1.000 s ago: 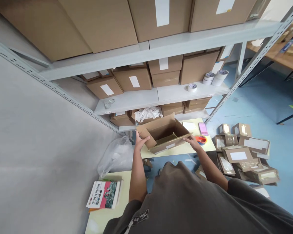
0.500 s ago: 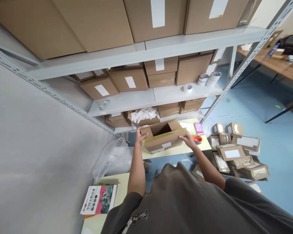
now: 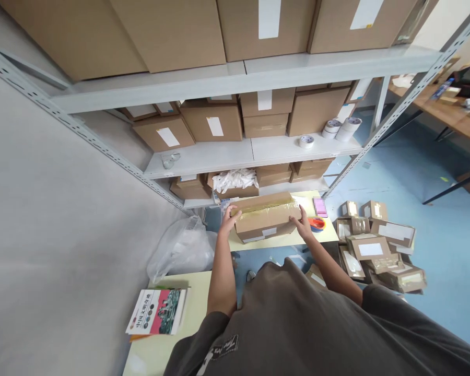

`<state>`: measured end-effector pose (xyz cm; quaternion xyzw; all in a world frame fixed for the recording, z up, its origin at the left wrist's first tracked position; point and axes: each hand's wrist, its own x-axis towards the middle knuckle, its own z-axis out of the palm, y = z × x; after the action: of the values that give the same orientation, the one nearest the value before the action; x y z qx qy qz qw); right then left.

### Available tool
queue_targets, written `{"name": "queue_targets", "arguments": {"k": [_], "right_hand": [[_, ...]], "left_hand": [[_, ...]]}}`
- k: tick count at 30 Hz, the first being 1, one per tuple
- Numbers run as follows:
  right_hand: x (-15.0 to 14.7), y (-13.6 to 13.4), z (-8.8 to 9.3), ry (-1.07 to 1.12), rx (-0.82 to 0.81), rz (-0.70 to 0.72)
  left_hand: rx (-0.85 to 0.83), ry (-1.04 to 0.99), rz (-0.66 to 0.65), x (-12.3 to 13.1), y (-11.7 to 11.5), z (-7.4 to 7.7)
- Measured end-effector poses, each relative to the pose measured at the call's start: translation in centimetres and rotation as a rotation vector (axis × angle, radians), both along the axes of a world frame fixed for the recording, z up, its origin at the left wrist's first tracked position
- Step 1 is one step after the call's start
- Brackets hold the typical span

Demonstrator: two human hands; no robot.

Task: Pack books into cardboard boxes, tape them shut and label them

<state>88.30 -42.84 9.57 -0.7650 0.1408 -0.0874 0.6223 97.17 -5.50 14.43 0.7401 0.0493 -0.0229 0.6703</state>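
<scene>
We had the taped cardboard box (image 3: 264,222) at frame centre, above the pale yellow table (image 3: 326,235); contact with the tabletop could not be confirmed. Its far edge lay near the grey shelving rack (image 3: 258,81), its right end just beside an orange object (image 3: 316,224). Blue floor (image 3: 254,259) showed between the table's near edge and our shirt (image 3: 290,318). Our left hand (image 3: 227,220) and right hand (image 3: 302,223) were part-curled, gripping opposite ends, thumbs inward.

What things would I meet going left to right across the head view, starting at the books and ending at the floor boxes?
Books → left hand → held cardboard box → right hand → orange-red object → pile of boxes.
</scene>
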Motion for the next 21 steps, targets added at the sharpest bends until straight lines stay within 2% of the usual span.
{"name": "queue_targets", "arguments": {"k": [5, 11, 14, 17, 19, 21], "right_hand": [[-0.4, -0.3, 0.5, 0.062, -0.014, -0.063], [-2.3, -1.3, 0.6, 0.02, -0.024, -0.019], [-2.5, -0.7, 1.0, 0.02, -0.033, 0.025], [-2.5, 0.6, 1.4, 0.052, -0.022, 0.074], [-2.8, 1.2, 1.4, 0.073, -0.005, 0.067], [-3.3, 1.2, 1.3, 0.078, 0.009, 0.026]], "left_hand": [[-0.011, 0.101, -0.04, 0.2, -0.8, 0.2], [-0.031, 0.156, -0.145, 0.5, -2.1, 0.9], [-0.035, 0.137, -0.165, 0.5, -0.9, 1.2], [0.047, 0.13, -0.18, 0.1, 1.1, 1.2], [0.113, 0.136, -0.203, 0.0, 1.9, 1.2], [0.149, 0.137, -0.255, 0.2, 1.7, 1.2]]}}
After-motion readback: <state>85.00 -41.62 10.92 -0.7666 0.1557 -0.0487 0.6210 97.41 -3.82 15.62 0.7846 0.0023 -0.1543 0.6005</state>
